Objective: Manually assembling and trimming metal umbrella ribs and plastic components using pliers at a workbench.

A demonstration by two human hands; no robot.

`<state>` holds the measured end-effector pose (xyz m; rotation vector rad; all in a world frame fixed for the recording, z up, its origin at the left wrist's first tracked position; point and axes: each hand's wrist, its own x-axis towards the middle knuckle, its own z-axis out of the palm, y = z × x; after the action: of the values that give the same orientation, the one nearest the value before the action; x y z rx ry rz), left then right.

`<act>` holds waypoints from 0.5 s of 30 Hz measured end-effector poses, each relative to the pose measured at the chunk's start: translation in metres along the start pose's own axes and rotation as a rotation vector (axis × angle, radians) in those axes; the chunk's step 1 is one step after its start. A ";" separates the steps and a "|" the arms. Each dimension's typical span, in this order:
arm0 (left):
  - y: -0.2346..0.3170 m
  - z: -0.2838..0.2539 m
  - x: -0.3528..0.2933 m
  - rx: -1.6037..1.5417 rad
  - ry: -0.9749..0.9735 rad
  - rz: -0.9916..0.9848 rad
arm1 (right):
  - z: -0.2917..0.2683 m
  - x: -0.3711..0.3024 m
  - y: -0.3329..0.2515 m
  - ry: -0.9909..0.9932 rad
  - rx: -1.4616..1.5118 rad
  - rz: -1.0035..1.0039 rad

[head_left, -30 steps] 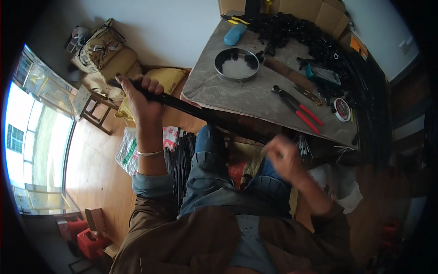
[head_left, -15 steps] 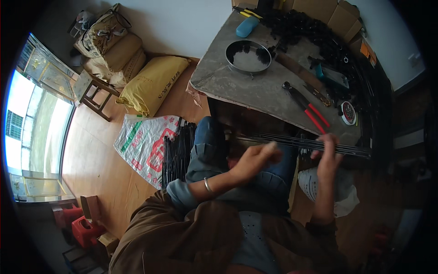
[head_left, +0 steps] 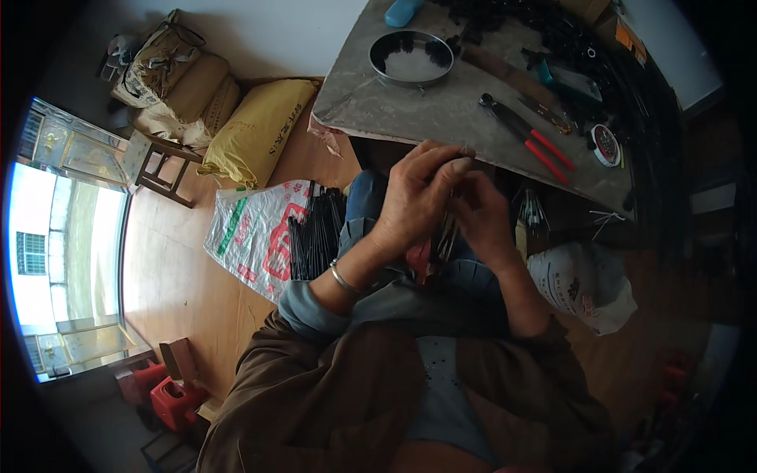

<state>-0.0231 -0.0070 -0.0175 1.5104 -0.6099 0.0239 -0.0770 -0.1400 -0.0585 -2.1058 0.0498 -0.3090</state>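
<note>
My left hand [head_left: 416,195] and my right hand [head_left: 482,219] meet over my lap, just short of the table's front edge. The left hand's fingers are pinched together, with thin tips showing beside them. Curled fingers of the right hand sit close against it, slightly blurred. Between and below the hands, thin dark rods [head_left: 446,240] show, seen nearly end-on; the fingers hide most of them. On the table [head_left: 441,106] beyond lie red-handled pliers [head_left: 530,140]. A round metal pan [head_left: 412,77] holds small black pieces and something whitish.
Black rods [head_left: 317,236] lie on a printed white sack [head_left: 256,229] left of my knee. Right of my legs stand a white plastic bag [head_left: 579,280] and light-tipped rods [head_left: 533,211]. A round tin [head_left: 605,147] and heaped black parts [head_left: 552,35] occupy the table. A wooden stool [head_left: 165,177] stands left.
The long rod bundle, held crosswise by my right hand before, is now turned to point nearly along my line of sight. My hands have come together, and the view has shifted.
</note>
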 end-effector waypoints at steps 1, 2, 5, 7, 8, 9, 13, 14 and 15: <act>-0.005 -0.006 0.002 -0.044 -0.081 0.009 | -0.005 0.002 -0.001 -0.002 0.275 0.048; -0.008 -0.011 0.003 -0.090 -0.165 0.014 | -0.010 0.001 -0.001 0.000 0.550 0.099; -0.008 -0.014 0.001 -0.271 -0.177 -0.176 | -0.013 -0.001 0.004 -0.092 0.566 0.117; -0.017 -0.014 0.004 -0.257 -0.172 -0.157 | -0.014 -0.002 0.005 -0.067 0.642 0.121; -0.018 -0.018 0.006 -0.388 -0.283 -0.233 | -0.016 -0.002 0.003 -0.103 0.667 0.135; -0.019 -0.022 0.009 -0.520 -0.393 -0.310 | -0.019 -0.001 0.001 -0.140 0.692 0.150; -0.030 -0.023 0.017 -0.817 -0.625 -0.367 | -0.034 0.003 -0.006 -0.374 0.915 0.174; -0.030 -0.023 0.017 -0.816 -0.625 -0.366 | -0.034 0.003 -0.007 -0.375 0.915 0.173; -0.031 -0.024 0.018 -0.814 -0.672 -0.324 | -0.034 0.003 -0.007 -0.391 0.892 0.149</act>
<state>0.0126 0.0060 -0.0372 0.7710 -0.7648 -0.9079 -0.0825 -0.1651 -0.0350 -1.2328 -0.1398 0.1638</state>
